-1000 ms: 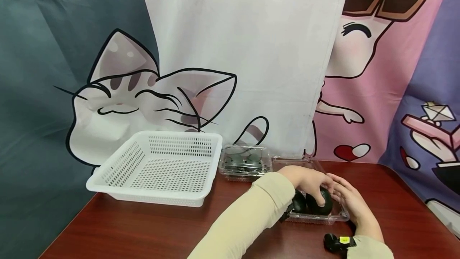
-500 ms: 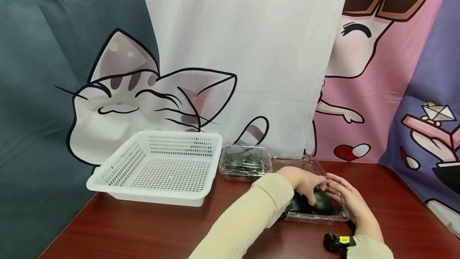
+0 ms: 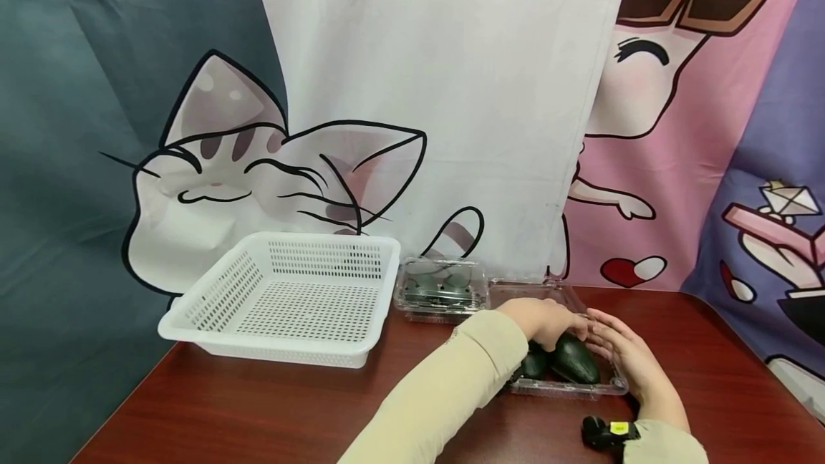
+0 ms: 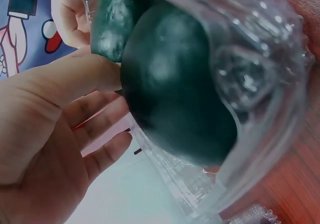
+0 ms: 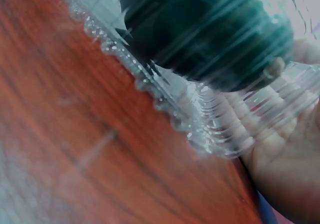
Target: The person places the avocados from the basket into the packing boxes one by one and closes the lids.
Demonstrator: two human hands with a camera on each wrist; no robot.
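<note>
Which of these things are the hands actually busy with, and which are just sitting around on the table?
In hand:
left hand, fingers on the avocados
right hand, against the side of the open clear box
avocados, two dark green ones lying in the box
open clear box

Lying about:
white basket
closed clear box, behind, beside the basket
table
</note>
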